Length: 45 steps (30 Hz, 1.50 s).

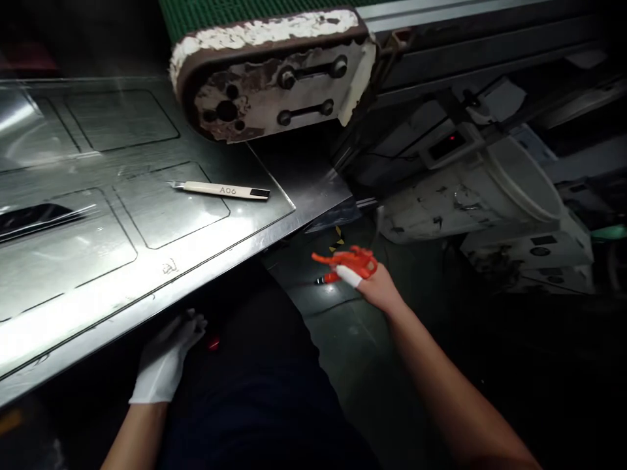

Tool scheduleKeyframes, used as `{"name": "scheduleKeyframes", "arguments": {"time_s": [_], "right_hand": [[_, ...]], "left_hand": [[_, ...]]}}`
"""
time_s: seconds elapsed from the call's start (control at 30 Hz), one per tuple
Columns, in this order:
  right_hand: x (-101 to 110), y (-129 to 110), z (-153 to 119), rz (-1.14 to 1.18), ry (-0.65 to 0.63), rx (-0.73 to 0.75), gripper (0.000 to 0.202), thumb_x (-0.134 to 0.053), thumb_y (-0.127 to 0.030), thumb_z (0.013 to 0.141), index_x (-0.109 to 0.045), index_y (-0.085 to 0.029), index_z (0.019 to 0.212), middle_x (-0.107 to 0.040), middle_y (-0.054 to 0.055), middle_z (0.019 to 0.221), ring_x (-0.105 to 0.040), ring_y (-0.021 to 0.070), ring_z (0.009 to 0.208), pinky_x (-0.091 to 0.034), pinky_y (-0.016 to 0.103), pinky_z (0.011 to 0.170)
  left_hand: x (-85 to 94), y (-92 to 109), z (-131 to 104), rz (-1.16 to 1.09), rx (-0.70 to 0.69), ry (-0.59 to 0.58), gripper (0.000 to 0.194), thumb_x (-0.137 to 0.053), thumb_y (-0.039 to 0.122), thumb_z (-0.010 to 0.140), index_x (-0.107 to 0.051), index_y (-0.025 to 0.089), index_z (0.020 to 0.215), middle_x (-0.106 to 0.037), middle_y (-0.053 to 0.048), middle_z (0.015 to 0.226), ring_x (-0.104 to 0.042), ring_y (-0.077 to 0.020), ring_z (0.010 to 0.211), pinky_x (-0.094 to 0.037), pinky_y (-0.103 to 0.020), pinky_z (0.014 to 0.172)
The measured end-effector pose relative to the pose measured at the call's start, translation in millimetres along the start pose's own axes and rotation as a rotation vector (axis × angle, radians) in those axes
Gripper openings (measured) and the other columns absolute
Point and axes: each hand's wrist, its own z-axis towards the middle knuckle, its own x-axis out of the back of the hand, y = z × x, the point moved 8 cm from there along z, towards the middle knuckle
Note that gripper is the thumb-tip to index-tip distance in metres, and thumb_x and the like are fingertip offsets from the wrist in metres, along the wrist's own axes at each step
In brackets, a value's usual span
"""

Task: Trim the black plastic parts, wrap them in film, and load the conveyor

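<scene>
My left hand (pixel 168 356), in a white glove, is below the metal table's front edge, over my dark clothing; its fingers look loosely bent and shadowed. My right hand (pixel 365 277) is out over the floor at the right of the table. Orange-red covers the fingers, with a white patch at the thumb. A red piece with a dark tip (pixel 327 279) sticks out beside the thumb; blur hides how it is held. On the metal table (pixel 255 228) lies a pale cutter marked A06 (pixel 220 190), blade to the left, touched by neither hand.
A conveyor end with a green belt (pixel 255 13) and worn side plate (pixel 274 91) overhangs the table's far side. At the right are a large white bucket (pixel 460 189), a box with a red light (pixel 448 145) and a pale machine (pixel 548 251). A black object (pixel 36 219) lies at the table's left.
</scene>
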Motion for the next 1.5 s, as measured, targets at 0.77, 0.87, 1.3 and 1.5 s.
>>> {"name": "scheduleKeyframes", "arguments": {"time_s": [0.77, 0.87, 1.3, 1.5], "right_hand": [[-162.0, -303.0, -66.3, 0.203, -0.435, 1.018, 0.015, -0.064, -0.013, 0.087, -0.066, -0.018, 0.101, -0.064, -0.002, 0.084, -0.055, 0.0109, 0.064, -0.04, 0.028, 0.059], [-172.8, -307.0, -60.6, 0.117, -0.481, 1.049, 0.023, -0.062, -0.009, 0.085, -0.064, -0.019, 0.105, -0.063, -0.002, 0.086, -0.057, 0.011, 0.069, -0.04, 0.027, 0.065], [-146.4, -318.7, -15.5, 0.522, -0.472, 0.667, 0.015, -0.061, -0.025, 0.094, -0.052, -0.022, 0.083, -0.04, -0.007, 0.068, -0.035, 0.0096, 0.06, -0.033, 0.022, 0.056], [-133.4, -266.4, -6.2, 0.619, -0.422, 0.455, 0.03, -0.062, -0.044, 0.099, -0.05, -0.022, 0.083, -0.04, -0.005, 0.075, -0.035, 0.0122, 0.066, -0.033, 0.025, 0.06]], "left_hand": [[-30.7, 153.4, -140.6, 0.014, -0.56, -0.124, 0.033, -0.092, 0.037, 0.072, -0.081, 0.022, 0.1, -0.08, -0.011, 0.107, -0.076, -0.0328, 0.102, -0.063, -0.042, 0.094], [-21.8, 159.9, -136.5, 0.081, -0.533, -0.058, 0.04, -0.094, 0.036, 0.07, -0.082, 0.021, 0.105, -0.081, -0.01, 0.104, -0.076, -0.0327, 0.101, -0.062, -0.04, 0.096], [-45.1, 278.9, -147.9, 0.756, -0.98, -0.082, 0.051, -0.07, 0.052, 0.093, -0.064, 0.034, 0.14, -0.073, -0.005, 0.132, -0.072, -0.0289, 0.116, -0.061, -0.041, 0.099], [-107.7, 322.6, -102.3, 1.785, -1.408, 0.041, 0.019, -0.054, 0.019, 0.101, -0.073, 0.021, 0.1, -0.074, -0.006, 0.092, -0.068, -0.0261, 0.084, -0.054, -0.04, 0.075]]}}
